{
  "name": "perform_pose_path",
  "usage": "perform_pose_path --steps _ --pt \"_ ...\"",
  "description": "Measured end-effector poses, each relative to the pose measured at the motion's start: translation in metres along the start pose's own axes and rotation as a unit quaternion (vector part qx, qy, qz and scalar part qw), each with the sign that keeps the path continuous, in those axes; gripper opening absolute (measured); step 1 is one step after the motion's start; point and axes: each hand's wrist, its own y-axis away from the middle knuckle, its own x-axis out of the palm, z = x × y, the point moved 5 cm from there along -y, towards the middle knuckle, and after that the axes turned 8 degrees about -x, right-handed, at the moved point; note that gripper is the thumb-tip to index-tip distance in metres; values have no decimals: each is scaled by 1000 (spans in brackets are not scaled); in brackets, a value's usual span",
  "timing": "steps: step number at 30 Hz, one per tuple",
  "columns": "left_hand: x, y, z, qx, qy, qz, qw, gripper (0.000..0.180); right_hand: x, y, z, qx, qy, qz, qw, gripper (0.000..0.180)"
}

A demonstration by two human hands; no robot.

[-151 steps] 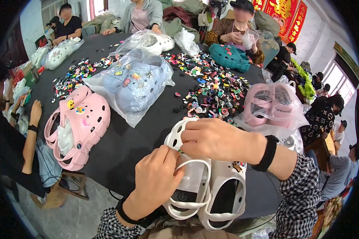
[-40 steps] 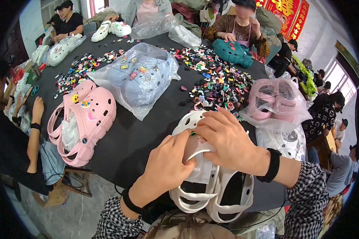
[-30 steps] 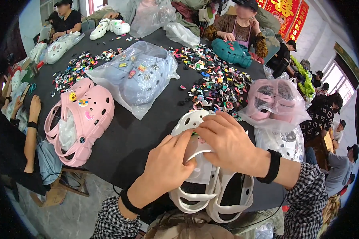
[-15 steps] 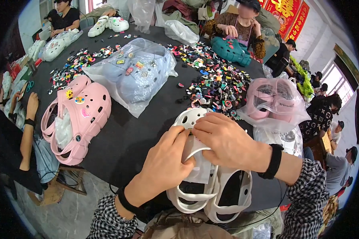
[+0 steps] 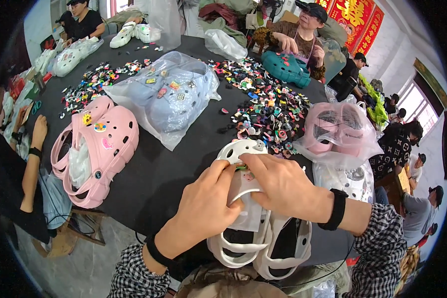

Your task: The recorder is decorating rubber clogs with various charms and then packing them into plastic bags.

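White clog (image 5: 241,186) points toe-forward, long axis running front to back.

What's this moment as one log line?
left hand: holding white clog | right hand: holding white clog | between hands: green piece | ahead: charms
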Motion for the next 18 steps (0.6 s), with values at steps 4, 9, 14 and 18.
perform_pose_path --steps 4,9,14,18 --pt "-1 1 2 4 6 -13 1000 50 2 -4 6 -4 46 5 999 39" --pt "4 -2 7 -6 23 -1 1000 53 5 -8 6 -12 106 14 994 32" --pt "2 -5 7 -26 31 21 999 49 10 -15 2 -35 123 26 991 22" --pt "3 -5 9 -17 35 18 999 45 9 -15 1 -41 100 28 994 21"
